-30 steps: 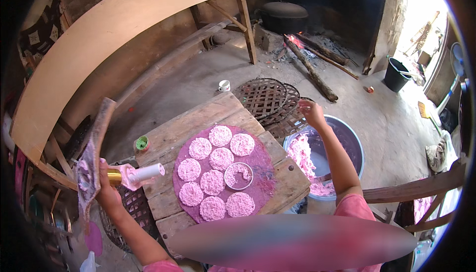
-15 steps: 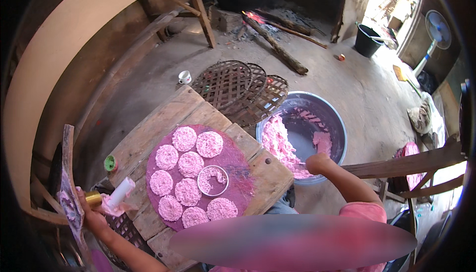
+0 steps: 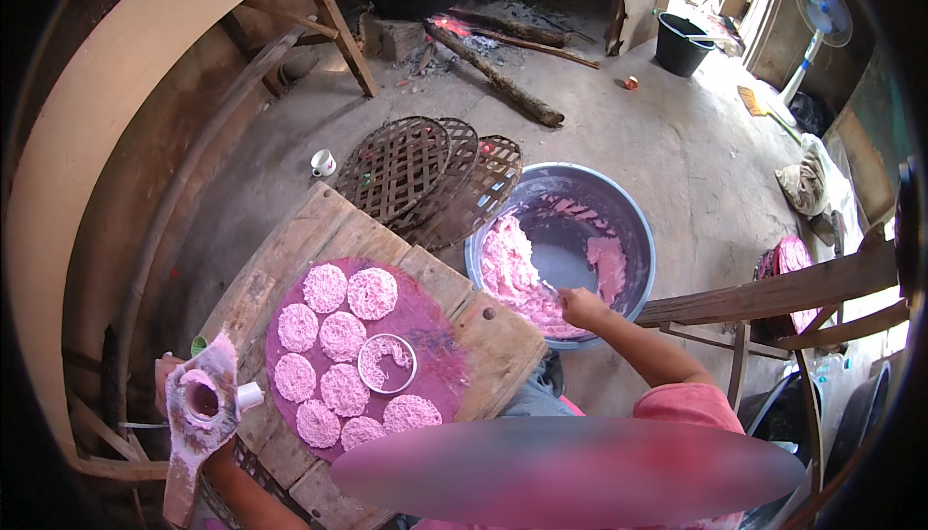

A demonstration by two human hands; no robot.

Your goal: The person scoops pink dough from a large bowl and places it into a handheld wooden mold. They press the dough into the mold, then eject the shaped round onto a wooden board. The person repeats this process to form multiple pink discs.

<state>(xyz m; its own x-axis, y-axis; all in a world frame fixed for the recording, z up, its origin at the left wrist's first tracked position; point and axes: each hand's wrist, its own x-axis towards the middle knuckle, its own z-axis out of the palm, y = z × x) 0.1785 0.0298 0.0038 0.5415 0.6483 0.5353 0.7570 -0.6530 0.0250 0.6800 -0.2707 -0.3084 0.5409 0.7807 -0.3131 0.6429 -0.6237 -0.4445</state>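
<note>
My left hand (image 3: 166, 383) grips a wooden noodle press (image 3: 205, 361), a long board caked with pink dough around a round hole. The press partly hides its fingers. My right hand (image 3: 583, 309) is closed on a thin pale handle, seemingly a spoon (image 3: 550, 289), at the near rim of a grey-blue basin (image 3: 642, 230). Sticky pink dough (image 3: 512, 264) is heaped along the basin's left side. Several discs of pink strands (image 3: 342, 337) lie on a round purple mat (image 3: 440, 332). A metal ring (image 3: 414, 364) there is partly filled with strands.
The mat rests on a wooden table (image 3: 319, 216). Woven racks (image 3: 396, 167) lean beyond it, near a white cup (image 3: 324, 163). Burning logs (image 3: 503, 80) lie far ahead. At the right are a wooden rail (image 3: 773, 283), a black bucket (image 3: 681, 46) and a fan (image 3: 822, 17).
My left hand has tilted the press so its round hole now faces up, and brought it nearer the mat. My right hand remains at the basin. The whole view has shifted slightly.
</note>
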